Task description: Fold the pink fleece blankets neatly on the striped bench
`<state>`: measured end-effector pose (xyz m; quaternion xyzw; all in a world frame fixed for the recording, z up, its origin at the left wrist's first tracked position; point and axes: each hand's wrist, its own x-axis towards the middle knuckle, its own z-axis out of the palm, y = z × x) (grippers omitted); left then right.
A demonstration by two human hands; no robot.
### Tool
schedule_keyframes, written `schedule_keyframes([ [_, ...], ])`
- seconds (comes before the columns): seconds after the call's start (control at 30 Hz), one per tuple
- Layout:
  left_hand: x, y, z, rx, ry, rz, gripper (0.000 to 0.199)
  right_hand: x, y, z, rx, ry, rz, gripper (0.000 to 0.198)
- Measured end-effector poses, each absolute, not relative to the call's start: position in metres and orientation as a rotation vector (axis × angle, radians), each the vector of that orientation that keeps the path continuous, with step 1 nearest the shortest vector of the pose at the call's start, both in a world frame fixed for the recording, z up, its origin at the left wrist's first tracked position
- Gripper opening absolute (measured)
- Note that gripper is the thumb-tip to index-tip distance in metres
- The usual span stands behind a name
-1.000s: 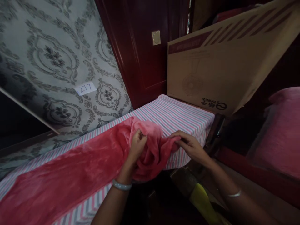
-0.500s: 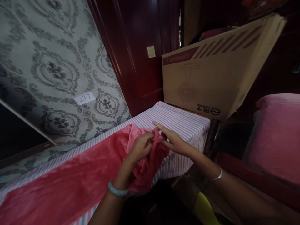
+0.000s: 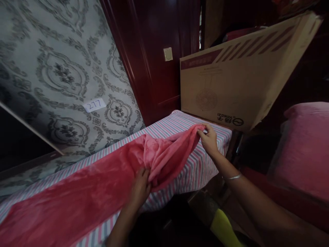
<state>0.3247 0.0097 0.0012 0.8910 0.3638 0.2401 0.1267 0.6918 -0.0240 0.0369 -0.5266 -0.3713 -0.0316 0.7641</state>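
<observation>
A pinkish-red plush blanket (image 3: 84, 192) stretches along a surface covered by a striped cloth (image 3: 177, 123). Its left part lies flat, while its right end is bunched and pulled out into a fold. My right hand (image 3: 209, 140) pinches the far right corner of the blanket, a little above the striped cloth. Lower and to the left, my left hand (image 3: 141, 187) has its fingers closed on the blanket's near edge beside the bunched folds. The lighter pink side of the fabric shows between the two hands.
A large cardboard box (image 3: 231, 82) leans behind the far end of the striped cloth. Pink bundled fabric (image 3: 308, 147) sits at the right. Patterned wallpaper bears a paper label (image 3: 94, 105) reading 277, beside a dark red wooden panel (image 3: 156, 82). Something yellow-green (image 3: 224, 228) shows below.
My right hand has moved right, drawing the blanket's corner out from the bunch. My left hand has shifted down and left to the near edge. The crumpled end is now stretched longer.
</observation>
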Motion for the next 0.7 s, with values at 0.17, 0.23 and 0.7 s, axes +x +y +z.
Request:
schedule_keyframes([
  [0.17, 0.32, -0.007, -0.02, 1.975, 1.078, 0.803, 0.036, 0.686, -0.027, 0.037, -1.141, -0.843, -0.112, 0.023],
  [0.23, 0.325, -0.019, -0.022, 1.626, 1.061, 0.86, 0.033, 0.684, -0.028, 0.041, -1.15, -0.856, -0.12, 0.023],
  [0.7, 0.317, 0.071, 0.15, 1.2, 0.758, 1.323, 0.028, 0.689, -0.053, 0.062, -1.313, -1.239, -0.169, 0.027],
])
